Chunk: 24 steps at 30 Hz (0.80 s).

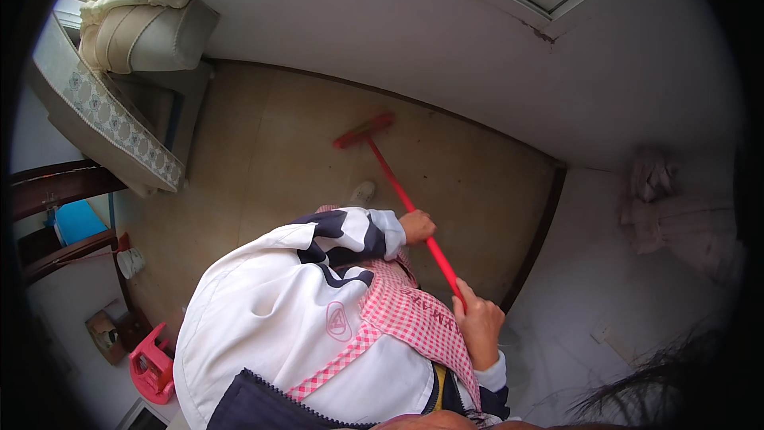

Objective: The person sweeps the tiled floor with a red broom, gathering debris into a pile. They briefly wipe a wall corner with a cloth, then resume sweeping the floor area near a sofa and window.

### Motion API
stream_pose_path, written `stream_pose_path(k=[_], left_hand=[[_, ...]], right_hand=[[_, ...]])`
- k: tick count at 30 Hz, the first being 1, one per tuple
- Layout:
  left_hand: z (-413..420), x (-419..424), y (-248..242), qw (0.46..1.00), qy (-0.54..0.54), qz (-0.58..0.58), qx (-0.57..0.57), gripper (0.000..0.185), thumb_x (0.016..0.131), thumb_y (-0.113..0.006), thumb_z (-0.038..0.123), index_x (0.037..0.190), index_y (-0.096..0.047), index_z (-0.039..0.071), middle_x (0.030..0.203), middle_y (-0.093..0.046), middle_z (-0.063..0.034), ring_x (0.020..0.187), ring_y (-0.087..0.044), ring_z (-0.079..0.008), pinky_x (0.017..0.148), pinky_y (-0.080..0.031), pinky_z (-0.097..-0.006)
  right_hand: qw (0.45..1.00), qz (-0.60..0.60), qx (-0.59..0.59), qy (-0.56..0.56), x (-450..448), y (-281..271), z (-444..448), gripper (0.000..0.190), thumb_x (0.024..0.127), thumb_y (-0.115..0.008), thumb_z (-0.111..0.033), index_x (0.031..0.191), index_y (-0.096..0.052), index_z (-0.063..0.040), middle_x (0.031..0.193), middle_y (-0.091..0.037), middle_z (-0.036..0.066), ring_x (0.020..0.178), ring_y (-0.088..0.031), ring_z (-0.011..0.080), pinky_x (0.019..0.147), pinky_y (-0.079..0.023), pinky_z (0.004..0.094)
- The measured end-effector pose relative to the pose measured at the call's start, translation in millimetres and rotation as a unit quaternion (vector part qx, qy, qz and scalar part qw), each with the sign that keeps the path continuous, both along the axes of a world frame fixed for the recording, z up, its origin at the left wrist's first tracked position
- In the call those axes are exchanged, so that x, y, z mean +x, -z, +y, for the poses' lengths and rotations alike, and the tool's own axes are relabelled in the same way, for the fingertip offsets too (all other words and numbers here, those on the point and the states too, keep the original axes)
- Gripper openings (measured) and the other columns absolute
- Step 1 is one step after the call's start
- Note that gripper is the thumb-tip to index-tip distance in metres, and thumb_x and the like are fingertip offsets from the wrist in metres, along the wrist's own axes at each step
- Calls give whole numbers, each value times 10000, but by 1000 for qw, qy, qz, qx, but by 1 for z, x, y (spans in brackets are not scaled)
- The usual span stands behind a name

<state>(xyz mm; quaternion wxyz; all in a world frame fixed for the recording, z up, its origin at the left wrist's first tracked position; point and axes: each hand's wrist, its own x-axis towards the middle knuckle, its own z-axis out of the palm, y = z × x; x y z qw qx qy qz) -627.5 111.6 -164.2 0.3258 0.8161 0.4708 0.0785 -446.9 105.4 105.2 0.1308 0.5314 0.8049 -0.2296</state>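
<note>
A red broom or floor brush [391, 173] slants across the head view, its blurred red head [364, 130] down at the tan floor [286, 131]. Midway along the handle, my left hand [418, 227] is closed around it. My right hand [480, 319] grips the upper end, close to the pink checked apron [406, 304] over a white jacket. Small dark specks lie on the floor to the right of the handle. Part of one light shoe [363, 192] shows below the broom head.
A pale wall [418, 36] with dark skirting runs behind the broom. Upholstered furniture [143, 36] stands at upper left, near dark wooden shelving [65, 191] with a blue item [80, 222]. A pink plastic stool or chair [152, 364] is at lower left. Pale fabric [674, 209] hangs at right.
</note>
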Motion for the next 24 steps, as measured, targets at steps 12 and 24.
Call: stream_pose_path(k=[12, 24], left_hand=[[29, -51, -25, 999, -47, -16, 3, 210, 754, -648, 274, 747, -613, 67, 717, -616, -124, 765, -599, -330, 677, -480, -457], [113, 22, -16, 997, 5, -32, -67, 192, 716, -661, 235, 732, -607, 52, 718, -618, -171, 755, -610, -380, 648, -493, -475]], right_hand=[[940, 310, -4, 143, -8, 7, 27, 205, 773, -687, -104, 951, -663, -7, 756, -627, 153, 644, -615, 295, 625, -491, 343], [621, 704, 9, 346, 32, 57, 65, 481, 951, -410, -109, 483, -297, -98, 447, -303, 1, 447, -338, 131, 624, -410, 354]])
